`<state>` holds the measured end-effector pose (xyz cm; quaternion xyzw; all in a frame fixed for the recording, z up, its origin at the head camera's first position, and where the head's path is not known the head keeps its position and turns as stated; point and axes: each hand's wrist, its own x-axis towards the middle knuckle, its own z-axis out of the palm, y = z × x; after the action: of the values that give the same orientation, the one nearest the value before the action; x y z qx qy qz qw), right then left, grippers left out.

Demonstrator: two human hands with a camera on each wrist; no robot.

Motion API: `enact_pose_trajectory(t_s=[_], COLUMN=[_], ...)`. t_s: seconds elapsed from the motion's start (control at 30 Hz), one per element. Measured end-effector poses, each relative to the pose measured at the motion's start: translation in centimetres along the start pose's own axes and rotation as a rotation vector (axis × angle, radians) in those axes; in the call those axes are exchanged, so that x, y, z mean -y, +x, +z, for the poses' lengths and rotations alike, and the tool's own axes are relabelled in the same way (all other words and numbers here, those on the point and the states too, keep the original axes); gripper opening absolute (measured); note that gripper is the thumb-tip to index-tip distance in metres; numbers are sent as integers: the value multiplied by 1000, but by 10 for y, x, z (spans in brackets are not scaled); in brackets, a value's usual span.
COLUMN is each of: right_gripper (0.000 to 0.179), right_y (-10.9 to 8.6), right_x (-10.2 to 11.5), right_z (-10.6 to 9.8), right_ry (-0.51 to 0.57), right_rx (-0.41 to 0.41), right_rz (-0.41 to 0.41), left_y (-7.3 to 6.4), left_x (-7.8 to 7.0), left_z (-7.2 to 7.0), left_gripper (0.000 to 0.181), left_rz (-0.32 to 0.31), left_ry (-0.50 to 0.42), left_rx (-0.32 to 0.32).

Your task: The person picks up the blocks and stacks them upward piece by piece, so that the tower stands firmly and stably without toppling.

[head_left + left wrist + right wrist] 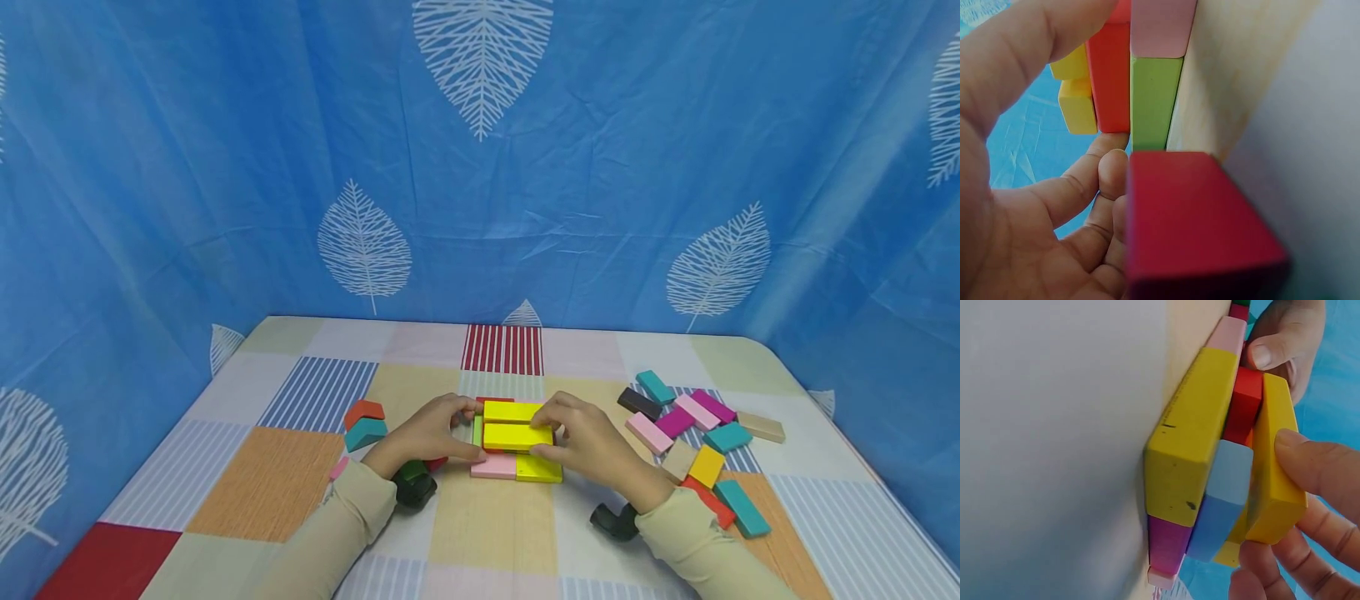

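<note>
A low layered stack of coloured blocks lies between both hands in the head view. Two yellow blocks lie side by side on top, the front one [517, 437] and the rear one [510, 412]. My right hand [588, 437] pinches the front yellow block at its right end. With thumb and fingertips, my left hand [433, 429] spans a red block [1110, 81] in the middle layer. Below it are a green block [1155, 103] and a pink block [491, 467]. The right wrist view shows a light blue block [1222, 484] above a yellow-green block [1194, 425] and a purple block [1169, 540].
Loose blocks lie scattered at the right, among them a teal block [741, 508] and a black block [639, 403]. At the left are an orange block [364, 412] and a teal block [366, 433]. A dark red block [1197, 219] stands close to the left hand.
</note>
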<state>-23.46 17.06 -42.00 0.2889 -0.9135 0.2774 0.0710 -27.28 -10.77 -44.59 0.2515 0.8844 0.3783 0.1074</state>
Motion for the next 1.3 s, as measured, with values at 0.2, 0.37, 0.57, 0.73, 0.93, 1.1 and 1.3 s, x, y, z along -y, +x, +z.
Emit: enact_pose_trajectory(t_s=[0.2,0.37,0.57,0.73,0.93,1.1,1.3], right_gripper=[37,57,80,79,68,66,64], right_y=[0,4,9,12,14,14,13], right_x=[0,-11,-37,-45,-46,-46,-45], right_z=[2,-7,-11,-6,-4,-5,-4], right_ry=[-51,29,221,315,331,331,339], right_rx=[-27,43,200,251,249,247,251], right_rz=[28,67,93,134,160,167,160], left_y=[0,0,0,0,0,1,0], left_x=[-3,-4,-2,-2,-4,-4,-4], left_z=[0,1,2,3,4,5,5], left_gripper=[75,81,85,84,79,74,71], left_rz=[-42,-40,-17,-15,-28,-19,-13], left_ry=[-25,-34,-58,-39,-19,-7,-1], left_rx=[8,12,24,19,6,1,-7])
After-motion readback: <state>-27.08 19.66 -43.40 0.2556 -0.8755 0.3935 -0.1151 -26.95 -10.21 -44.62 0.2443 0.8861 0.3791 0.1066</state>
